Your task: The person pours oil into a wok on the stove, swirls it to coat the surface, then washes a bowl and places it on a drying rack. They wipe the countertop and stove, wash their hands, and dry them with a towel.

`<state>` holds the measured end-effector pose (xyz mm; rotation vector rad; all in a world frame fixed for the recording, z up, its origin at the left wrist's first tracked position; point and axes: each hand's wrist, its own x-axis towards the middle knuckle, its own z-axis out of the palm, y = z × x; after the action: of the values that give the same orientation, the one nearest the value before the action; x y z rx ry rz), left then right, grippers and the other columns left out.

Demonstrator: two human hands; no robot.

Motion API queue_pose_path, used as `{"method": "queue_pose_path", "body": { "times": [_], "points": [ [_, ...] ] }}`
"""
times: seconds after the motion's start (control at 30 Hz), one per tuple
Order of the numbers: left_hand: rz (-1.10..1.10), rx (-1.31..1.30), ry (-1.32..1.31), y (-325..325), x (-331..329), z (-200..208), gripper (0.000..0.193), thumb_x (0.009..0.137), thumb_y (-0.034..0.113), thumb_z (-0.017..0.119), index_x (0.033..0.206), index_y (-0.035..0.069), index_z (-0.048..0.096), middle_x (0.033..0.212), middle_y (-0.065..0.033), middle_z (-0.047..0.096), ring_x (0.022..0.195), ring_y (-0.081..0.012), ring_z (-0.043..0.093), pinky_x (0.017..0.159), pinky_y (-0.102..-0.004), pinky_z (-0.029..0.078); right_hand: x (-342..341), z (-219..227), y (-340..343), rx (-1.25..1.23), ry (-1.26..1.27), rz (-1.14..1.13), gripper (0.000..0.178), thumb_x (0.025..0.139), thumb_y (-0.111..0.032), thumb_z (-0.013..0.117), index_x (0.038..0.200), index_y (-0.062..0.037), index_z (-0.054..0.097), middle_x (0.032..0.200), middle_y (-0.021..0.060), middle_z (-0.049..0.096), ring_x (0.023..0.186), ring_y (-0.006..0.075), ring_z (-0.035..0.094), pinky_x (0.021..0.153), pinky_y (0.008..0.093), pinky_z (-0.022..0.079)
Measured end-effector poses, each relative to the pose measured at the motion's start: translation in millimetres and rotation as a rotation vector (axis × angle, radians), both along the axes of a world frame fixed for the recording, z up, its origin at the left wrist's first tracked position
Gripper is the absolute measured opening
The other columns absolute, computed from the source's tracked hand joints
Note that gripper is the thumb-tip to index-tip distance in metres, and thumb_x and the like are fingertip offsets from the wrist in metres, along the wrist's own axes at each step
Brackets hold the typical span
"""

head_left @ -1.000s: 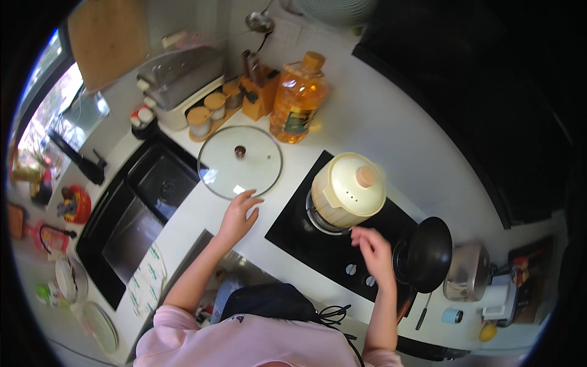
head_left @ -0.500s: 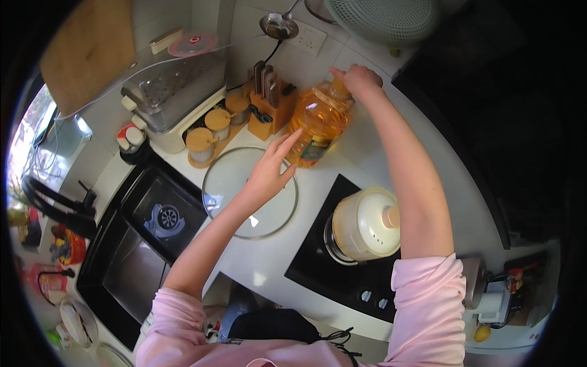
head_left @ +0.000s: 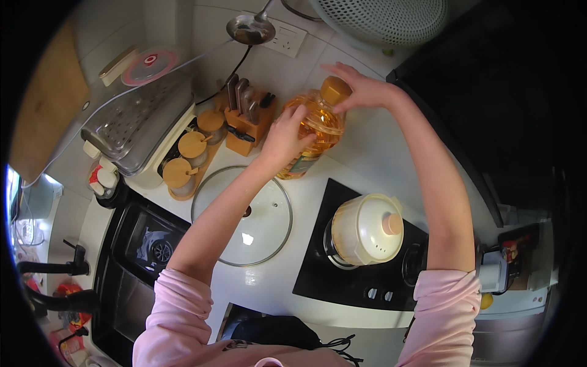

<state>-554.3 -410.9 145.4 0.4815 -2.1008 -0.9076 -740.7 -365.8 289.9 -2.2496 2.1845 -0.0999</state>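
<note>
A large clear plastic bottle of golden cooking oil (head_left: 325, 125) stands on the white counter near the back wall. My left hand (head_left: 285, 138) is curled against its left upper side, fingers and thumb gripping the bottle. The bottle's orange-brown cap (head_left: 335, 90) is on. Just right of the cap is my right hand (head_left: 367, 89), its fingers spread and its thumb close to the neck. Whether that thumb touches the bottle I cannot tell. Below my left forearm a round glass lid (head_left: 263, 223) with a metal rim lies on the counter.
A cream lidded pot (head_left: 358, 235) sits on the black cooktop (head_left: 318, 269). Left of the bottle stand a knife block (head_left: 247, 125) and several wooden-lidded jars (head_left: 178, 173). The black sink (head_left: 122, 293) is at left. A ladle (head_left: 251, 29) and a colander (head_left: 385, 18) hang above.
My left hand has gone from open beside the bottle to gripping its upper side. My right hand has let go of the cap and spread its fingers. The view has shifted.
</note>
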Motion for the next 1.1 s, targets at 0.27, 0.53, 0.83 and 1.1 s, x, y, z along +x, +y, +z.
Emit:
{"method": "queue_pose_path", "body": {
  "times": [0.27,0.53,0.83,1.1],
  "points": [
    [0.02,-0.189,0.038,-8.3,3.1,-5.9,0.04,0.073,0.01,0.068,0.108,0.003,0.05,0.11,-0.0178,0.054,0.099,-0.0394,0.054,0.082,-0.0418,0.047,26.3,32.7,-34.8,0.501,0.097,-0.335,0.05,0.074,-0.034,0.066,0.109,-0.0044,0.046,0.097,0.0149,0.058,0.086,0.0257,0.059,0.073,0.0322,0.048],
    [0.04,-0.191,-0.058,-24.6,13.5,3.1,0.041,0.071,0.008,0.068,0.11,0.004,0.054,0.126,-0.0208,0.044,0.11,-0.0387,0.048,0.091,-0.0407,0.043,68.4,49.0,51.5,-0.087,-0.024,-0.087,0.049,0.069,-0.006,0.067,0.11,-0.0082,0.04,0.107,0.0095,0.051,0.098,0.0237,0.054,0.08,0.0315,0.046],
    [-0.158,-0.492,-0.325,10.1,-37.2,76.2,0.032,0.074,0.026,0.066,0.098,0.006,0.06,0.079,-0.0172,0.064,0.077,-0.0352,0.062,0.071,-0.0428,0.05,197.9,-223.9,268.1,0.12,-0.864,-0.344,0.063,0.066,-0.012,0.073,0.121,-0.0037,0.045,0.109,0.0163,0.039,0.103,0.0312,0.045,0.095,0.0348,0.037],
    [-0.33,-0.067,-0.46,3.9,-58.6,102.9,0.042,0.074,0.042,0.061,0.084,0.002,0.068,0.075,-0.0144,0.065,0.071,-0.0305,0.061,0.068,-0.0361,0.048,229.1,-290.9,277.6,0.018,-0.458,-0.39,0.077,0.063,-0.024,0.08,0.127,-0.005,0.041,0.12,0.0168,0.04,0.114,0.033,0.04,0.096,0.0387,0.035]
  ]
}}
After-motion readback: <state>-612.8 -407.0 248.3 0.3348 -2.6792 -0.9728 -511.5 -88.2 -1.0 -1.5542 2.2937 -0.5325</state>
